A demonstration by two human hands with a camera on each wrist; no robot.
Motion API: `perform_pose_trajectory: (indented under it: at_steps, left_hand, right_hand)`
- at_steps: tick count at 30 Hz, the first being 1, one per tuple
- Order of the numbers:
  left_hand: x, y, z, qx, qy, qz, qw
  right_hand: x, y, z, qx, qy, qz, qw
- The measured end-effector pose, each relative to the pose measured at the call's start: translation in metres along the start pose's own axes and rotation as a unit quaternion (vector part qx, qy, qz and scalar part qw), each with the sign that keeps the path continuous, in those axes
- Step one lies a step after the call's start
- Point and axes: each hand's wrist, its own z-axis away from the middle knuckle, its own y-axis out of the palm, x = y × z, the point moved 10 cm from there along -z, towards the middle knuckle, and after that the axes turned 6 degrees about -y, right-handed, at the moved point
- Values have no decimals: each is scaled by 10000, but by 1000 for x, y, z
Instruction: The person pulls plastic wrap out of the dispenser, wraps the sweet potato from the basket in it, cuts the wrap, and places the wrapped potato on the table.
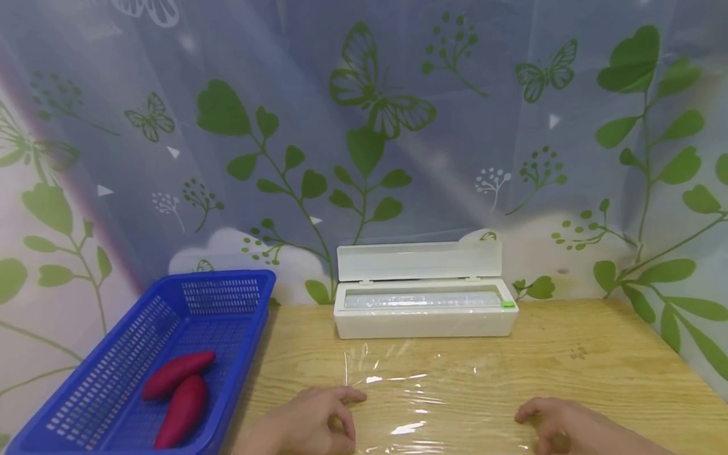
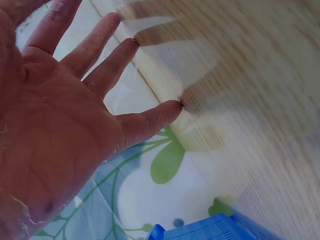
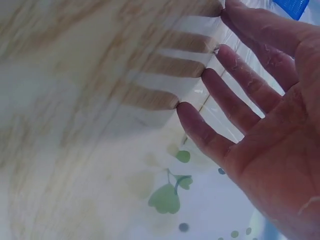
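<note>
A sheet of clear cling film [image 1: 406,404] lies flat on the wooden table, wrinkled and shiny. My left hand [image 1: 309,420] is at its left edge, and my right hand [image 1: 574,426] is at its right edge. Both wrist views show spread fingers [image 2: 150,120] with their tips touching the tabletop; neither palm holds anything. Behind the film stands a white cling film box [image 1: 423,324], lid raised, with a film roll [image 1: 421,300] inside and a green tab at its right end. The near end of the film is cut off by the head view.
To the left, a blue plastic basket [image 1: 264,316] holds two red-purple sweet potatoes, one [image 1: 177,374] behind the other [image 1: 183,414]. A patterned cloth [image 1: 432,158] with leaves and butterflies hangs behind the table [image 1: 614,360] and along its sides.
</note>
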Motion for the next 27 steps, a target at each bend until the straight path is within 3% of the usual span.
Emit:
perform_pose_trajectory:
  at_steps: [3,7,11,15,17,20,23,27]
  left_hand:
    - [5,1,1,21,-221,52,9997]
    - [6,2,2,-7,-368,8,9993]
    - [4,0,2,-123,-335,-74,9993]
    - [0,-6,-2,-241,-214,-109,9994]
    - [-2,-10,-7,-325,-160,-185,9992]
    - [-6,-21,-16,-541,-128,-356,9978]
    - [-14,-36,-19,-928,-14,-522,9943]
    - [-34,-62,-18,-1519,311,-933,9835]
  right_hand:
    - [-3,1,3,49,237,49,9997]
    - [-1,-1,5,-41,20,307,9995]
    - [-3,-4,8,-104,-210,442,9987]
    - [-7,-12,12,-163,-83,214,9996]
    - [-7,-20,11,-336,98,354,9988]
    - [-4,-31,5,-645,325,1112,9912]
    - [0,-37,-3,-891,419,1993,9750]
    - [5,-38,-10,-1103,405,2552,9597]
